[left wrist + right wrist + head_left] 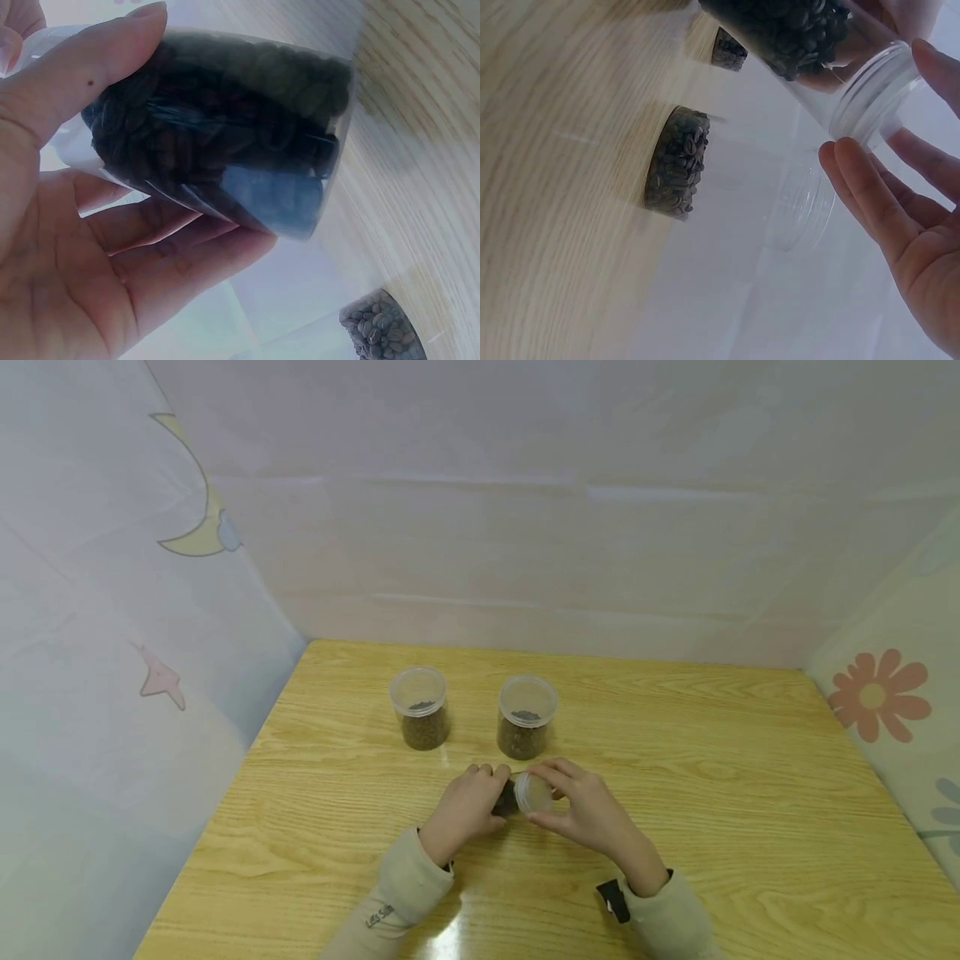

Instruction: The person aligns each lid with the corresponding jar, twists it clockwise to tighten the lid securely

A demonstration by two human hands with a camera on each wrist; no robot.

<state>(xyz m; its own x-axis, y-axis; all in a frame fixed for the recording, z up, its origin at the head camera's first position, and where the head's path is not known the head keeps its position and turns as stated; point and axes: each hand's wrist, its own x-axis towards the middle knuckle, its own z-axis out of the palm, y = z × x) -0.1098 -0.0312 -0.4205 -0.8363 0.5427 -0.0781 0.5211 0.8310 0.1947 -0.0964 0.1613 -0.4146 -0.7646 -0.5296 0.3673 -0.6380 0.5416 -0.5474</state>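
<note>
A clear plastic jar (pixel 217 112) of dark coffee beans is held tilted on its side close over the table. My left hand (pixel 467 806) grips its body, thumb on one side and fingers on the other. At the jar's mouth end is a translucent screw lid (pixel 533 793). The thumb and fingers of my right hand (pixel 592 806) are around this lid, with fingertips right at its ridged edge in the right wrist view. Beyond the hands stand two similar jars, a left one (pixel 425 727) and a right one (pixel 522 737), both partly filled with beans.
The wood-grain table (pixel 712 760) extends on both sides of the hands. Pale printed cloth (pixel 487 543) hangs behind it and along its sides. The right standing jar is just beyond the held one. A black strap (pixel 614 900) shows at the right sleeve.
</note>
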